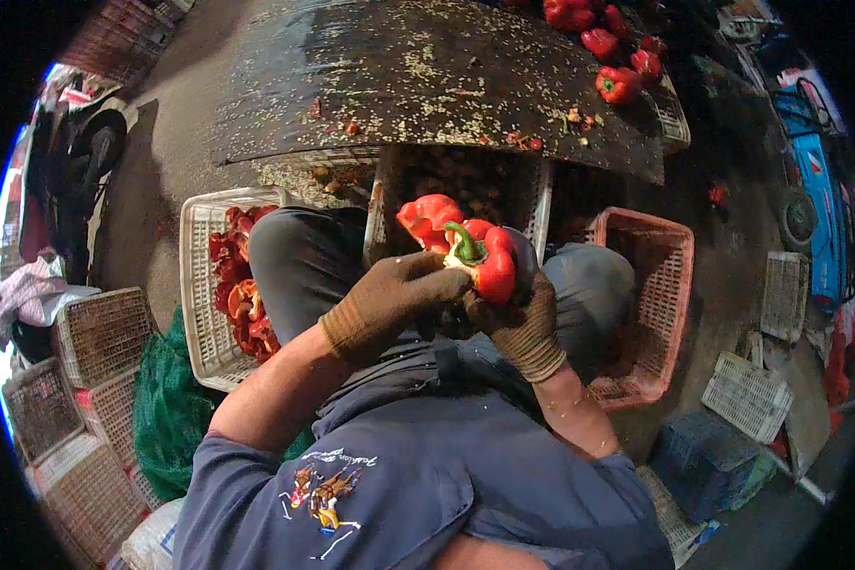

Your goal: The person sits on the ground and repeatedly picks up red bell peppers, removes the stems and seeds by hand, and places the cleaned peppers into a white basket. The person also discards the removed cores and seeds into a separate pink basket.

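Observation:
A red bell pepper (497,265), torn open with its green stem and pale core showing, is held over my lap between both gloved hands. My left hand (392,296), in a soiled brown knit glove, has its thumb and fingers at the torn edge beside the stem. From below and to the right, my right hand (524,320) supports the pepper; its fingertips are partly hidden. By my left knee, a white plastic crate (203,285) holds opened red pepper pieces (246,310). Between my knees, a crate (541,203) in shadow has dark contents I cannot make out.
Ahead is a dark tabletop (370,78) strewn with pale seeds and scraps. Whole red peppers (616,84) lie at its far right corner. A pink plastic crate (673,313) stands by my right knee. Stacked crates (107,342) and green netting (167,413) are at left.

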`<action>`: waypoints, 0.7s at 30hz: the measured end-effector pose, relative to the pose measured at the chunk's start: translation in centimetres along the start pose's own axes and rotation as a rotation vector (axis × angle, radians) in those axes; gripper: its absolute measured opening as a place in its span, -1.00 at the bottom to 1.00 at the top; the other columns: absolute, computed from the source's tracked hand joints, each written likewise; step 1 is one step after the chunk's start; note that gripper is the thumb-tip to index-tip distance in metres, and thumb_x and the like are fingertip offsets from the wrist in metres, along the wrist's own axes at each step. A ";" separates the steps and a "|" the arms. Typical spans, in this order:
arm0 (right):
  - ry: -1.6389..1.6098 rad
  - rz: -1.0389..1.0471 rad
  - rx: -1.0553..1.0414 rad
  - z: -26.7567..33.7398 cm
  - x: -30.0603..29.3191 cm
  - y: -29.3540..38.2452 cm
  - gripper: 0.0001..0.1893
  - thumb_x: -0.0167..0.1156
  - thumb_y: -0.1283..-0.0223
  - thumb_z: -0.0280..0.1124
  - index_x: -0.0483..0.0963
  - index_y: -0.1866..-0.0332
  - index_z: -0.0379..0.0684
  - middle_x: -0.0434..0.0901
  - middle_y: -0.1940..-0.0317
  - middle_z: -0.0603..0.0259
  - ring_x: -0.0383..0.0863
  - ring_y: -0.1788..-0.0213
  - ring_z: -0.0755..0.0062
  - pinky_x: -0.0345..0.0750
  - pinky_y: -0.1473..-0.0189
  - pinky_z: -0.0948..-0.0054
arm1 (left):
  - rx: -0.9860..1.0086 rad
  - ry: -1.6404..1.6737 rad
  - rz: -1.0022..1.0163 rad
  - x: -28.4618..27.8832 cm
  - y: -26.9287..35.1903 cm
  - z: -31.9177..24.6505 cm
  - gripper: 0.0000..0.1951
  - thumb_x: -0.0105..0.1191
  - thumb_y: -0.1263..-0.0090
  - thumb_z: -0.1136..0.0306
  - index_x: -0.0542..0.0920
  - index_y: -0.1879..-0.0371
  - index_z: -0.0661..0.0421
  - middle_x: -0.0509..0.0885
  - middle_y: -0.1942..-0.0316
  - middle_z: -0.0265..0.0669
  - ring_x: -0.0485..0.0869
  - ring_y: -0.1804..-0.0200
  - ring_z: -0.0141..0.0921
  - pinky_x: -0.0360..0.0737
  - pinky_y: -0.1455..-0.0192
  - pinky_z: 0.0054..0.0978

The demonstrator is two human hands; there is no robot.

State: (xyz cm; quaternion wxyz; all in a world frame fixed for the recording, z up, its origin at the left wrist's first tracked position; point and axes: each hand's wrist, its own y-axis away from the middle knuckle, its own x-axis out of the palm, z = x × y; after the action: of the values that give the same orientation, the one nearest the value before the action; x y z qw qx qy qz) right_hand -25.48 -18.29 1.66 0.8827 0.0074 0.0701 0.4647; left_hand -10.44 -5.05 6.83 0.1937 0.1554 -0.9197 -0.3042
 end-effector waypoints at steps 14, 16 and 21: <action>0.225 -0.054 -0.363 2.8 -1.5 -2.1 -0.27 0.54 0.05 -0.37 0.39 -0.28 -0.30 0.57 -0.16 0.06 0.59 -0.19 0.27 0.52 -0.24 0.34 | 0.209 0.476 0.398 0.2 -4.3 -1.3 -0.28 0.45 -0.09 0.12 0.48 -0.22 0.19 0.66 -0.09 -0.16 0.65 -0.13 -0.24 0.65 -0.18 -0.20; 0.313 0.019 -0.392 2.5 -2.0 -2.2 -0.21 0.55 0.07 -0.30 0.36 -0.30 -0.28 0.59 -0.14 0.02 0.63 -0.15 0.17 0.54 -0.21 0.32 | 0.232 0.465 0.439 -0.5 -5.0 0.6 -0.39 0.42 -0.14 0.17 0.52 -0.16 0.12 0.66 0.04 -0.32 0.63 0.00 -0.39 0.61 -0.06 -0.37; -0.008 0.072 -0.053 -1.3 -3.1 -0.5 -0.27 0.56 0.07 -0.25 0.43 -0.24 -0.28 0.64 -0.07 0.12 0.67 -0.08 0.26 0.57 -0.15 0.36 | 0.383 -0.148 0.650 -3.9 -5.2 1.4 -0.56 0.50 -0.06 0.34 0.61 0.10 0.13 0.66 0.24 -0.45 0.58 0.17 -0.55 0.58 0.13 -0.50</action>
State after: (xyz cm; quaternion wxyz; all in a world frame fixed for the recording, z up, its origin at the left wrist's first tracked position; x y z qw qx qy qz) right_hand -26.93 -21.19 0.65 0.8655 -0.0114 0.0539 0.4979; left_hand -6.79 -6.74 1.57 0.1805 -0.1332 -0.9727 -0.0598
